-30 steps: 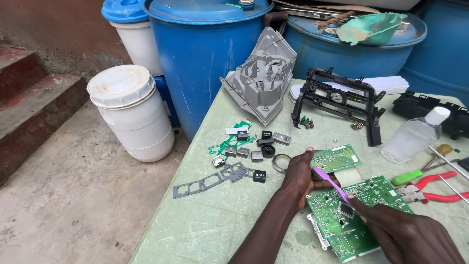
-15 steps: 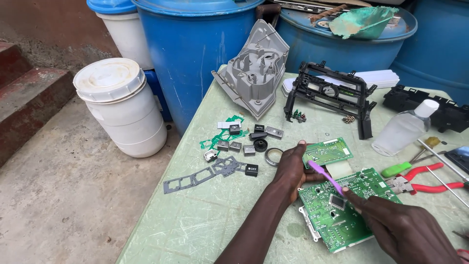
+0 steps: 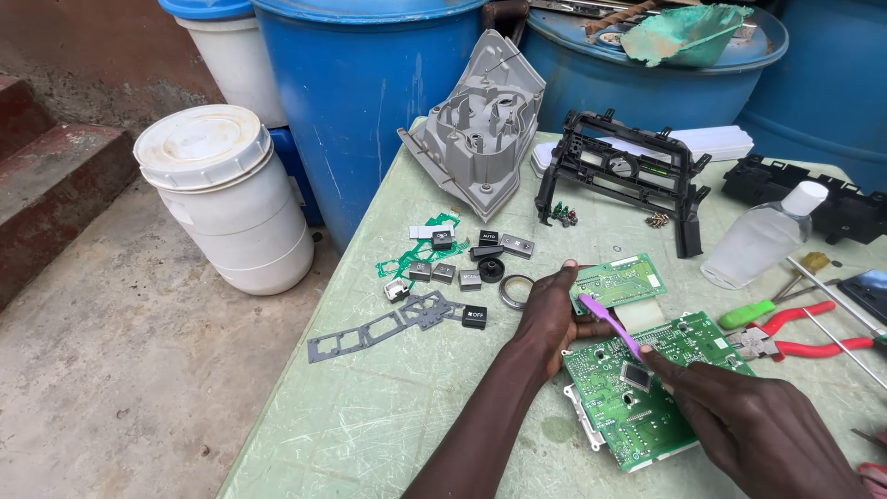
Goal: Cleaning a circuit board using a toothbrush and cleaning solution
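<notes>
Your left hand (image 3: pixel 552 312) rests on the pale green table (image 3: pixel 388 407), fingers bent and pressing down on the upper left edge of the large green circuit board (image 3: pixel 642 393), which lies flat on the table right in front of you. Your right hand (image 3: pixel 762 434) comes in over the board's right side, its fingers closed around a purple toothbrush (image 3: pixel 612 327); the handle disappears into your fingers and the brush end points up and left, sitting over the board's top left corner just beside your left fingertips. A smaller green circuit board (image 3: pixel 617 280) lies just beyond the large board, touching your left hand's fingertips. Left of the large board, past your left hand, sit a metal ring (image 3: pixel 516 291), a scatter of small black and grey buttons (image 3: pixel 462 268) and a flat grey gasket (image 3: pixel 388 323). Right of the board lie red-handled pliers (image 3: pixel 795 340) and a green-handled screwdriver (image 3: pixel 750 314), with a clear plastic bottle (image 3: pixel 762 238) further back. Behind the board stand a black plastic frame (image 3: pixel 628 180) and a grey plastic housing (image 3: pixel 480 125), the housing leaning against a blue barrel (image 3: pixel 370 92).
</notes>
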